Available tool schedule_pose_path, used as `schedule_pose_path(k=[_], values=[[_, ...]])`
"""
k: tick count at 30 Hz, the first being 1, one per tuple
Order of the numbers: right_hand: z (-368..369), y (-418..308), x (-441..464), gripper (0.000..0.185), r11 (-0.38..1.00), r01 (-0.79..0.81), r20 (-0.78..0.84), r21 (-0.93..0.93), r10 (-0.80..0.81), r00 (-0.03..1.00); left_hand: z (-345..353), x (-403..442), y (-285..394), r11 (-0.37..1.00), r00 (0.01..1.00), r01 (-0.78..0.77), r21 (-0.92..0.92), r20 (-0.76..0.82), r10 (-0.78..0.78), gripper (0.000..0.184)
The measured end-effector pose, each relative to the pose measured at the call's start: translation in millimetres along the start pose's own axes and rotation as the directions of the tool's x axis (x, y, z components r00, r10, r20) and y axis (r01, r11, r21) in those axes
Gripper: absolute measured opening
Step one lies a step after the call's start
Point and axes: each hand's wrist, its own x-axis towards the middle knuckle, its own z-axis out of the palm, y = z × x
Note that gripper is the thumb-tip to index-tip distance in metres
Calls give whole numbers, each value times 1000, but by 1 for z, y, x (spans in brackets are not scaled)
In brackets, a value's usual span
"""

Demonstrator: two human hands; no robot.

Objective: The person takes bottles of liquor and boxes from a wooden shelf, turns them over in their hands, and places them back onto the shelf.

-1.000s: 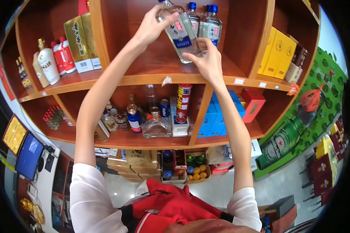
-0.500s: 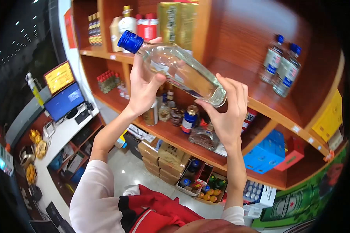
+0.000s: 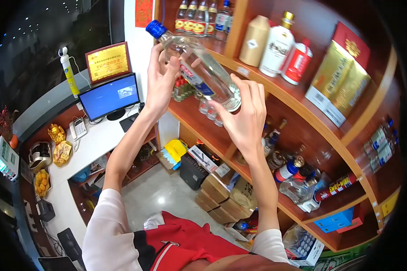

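A clear glass liquor bottle (image 3: 203, 67) with a blue cap is held up tilted in front of the shelves, its cap end to the upper left. My left hand (image 3: 162, 79) grips it near the neck and shoulder. Around the base at the lower right, the thumb and fingers of my right hand (image 3: 245, 110) are closed. Part of the red, white and blue label shows on the bottle's lower side. Just behind it are small bottles with red caps (image 3: 182, 90) and a few small glasses (image 3: 208, 109), partly covered by the bottle and my hands.
The wooden shelf (image 3: 303, 106) holds a white bottle (image 3: 276, 49), a red-and-white bottle (image 3: 297, 61) and gold boxes (image 3: 339, 74). At left, a counter (image 3: 92, 156) carries a monitor (image 3: 109, 97) and a telephone (image 3: 78, 128). Cardboard boxes (image 3: 215, 192) stand on the floor below.
The view has swung to the left, bringing more of the counter and monitor into sight. Both hands still hold the bottle, and more of its label now shows.
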Motion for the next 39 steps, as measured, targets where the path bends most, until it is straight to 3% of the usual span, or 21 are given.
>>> schedule_pose_path(k=[3, 5, 7, 10, 11, 13, 14, 17, 19, 23, 25, 26, 29, 30, 31, 33, 34, 35, 37, 39], values=[[63, -8, 28, 67, 999, -44, 4, 8, 44, 999, -46, 37, -8, 1000, 1000, 1, -10, -5, -1, 67], [98, -8, 45, 67, 995, -95, 43, 20, 94, 995, -72, 66, -20, 994, 999, 31, 109, 5, -31, 65], [132, 0, 59, 67, 990, -129, 43, 53, 126, 991, -81, 88, -26, 997, 1000, 21, 68, -3, -21, 63], [173, 18, 79, 64, 989, -144, 32, 37, 142, 989, -97, 125, -55, 970, 995, -91, 226, 60, 79, 59], [185, 24, 85, 63, 985, -168, 28, 34, 167, 986, -101, 141, -67, 969, 995, -89, 231, 57, 78, 59], [206, 39, 101, 58, 979, -206, 29, -7, 206, 978, -101, 169, -83, 944, 970, -227, 239, 145, 196, 63], [215, 47, 108, 58, 977, -214, 20, -15, 214, 977, -99, 180, -86, 957, 980, -162, 239, 156, 127, 63], [234, 69, 132, 56, 967, -253, -13, -25, 252, 968, -91, 218, -102, 905, 954, -256, 340, 238, 180, 60], [241, 84, 142, 55, 958, -279, -10, -63, 279, 960, -85, 243, -121, 918, 946, -251, 308, 277, 166, 61], [251, 104, 161, 55, 931, -316, 60, -185, 332, 941, -76, 276, -159, 947, 958, -118, 297, 287, 30, 65], [257, 112, 168, 55, 912, -344, 79, -225, 369, 926, -79, 303, -190, 869, 899, -329, 369, 404, 168, 68], [261, 115, 172, 56, 907, -336, 101, -255, 371, 923, -74, 306, -210, 926, 926, -303, 223, 297, 232, 58], [274, 132, 178, 58, 867, -369, 87, -336, 419, 904, -67, 323, -223, 821, 905, -360, 444, 378, 192, 60], [279, 139, 181, 60, 855, -359, 90, -374, 419, 903, -62, 328, -230, 882, 893, -336, 332, 410, 186, 60], [284, 145, 185, 61, 842, -344, 98, -415, 418, 903, -57, 333, -240, 858, 867, -412, 307, 421, 266, 60], [287, 156, 194, 61, 801, -376, 149, -467, 490, 859, -50, 347, -256, 825, 839, -458, 331, 466, 279, 59], [284, 156, 202, 57, 773, -391, 201, -499, 542, 816, -46, 351, -254, 888, 850, -334, 316, 508, 139, 52], [286, 159, 207, 57, 751, -403, 177, -523, 559, 810, -41, 353, -260, 899, 840, -334, 284, 523, 147, 52], [293, 169, 218, 54, 683, -464, 223, -565, 667, 710, -34, 357, -285, 818, 857, -475, 324, 380, 348, 46], [303, 195, 219, 56, 663, -462, 229, -589, 685, 692, -29, 359, -305, 830, 850, -489, 269, 360, 385, 41]])
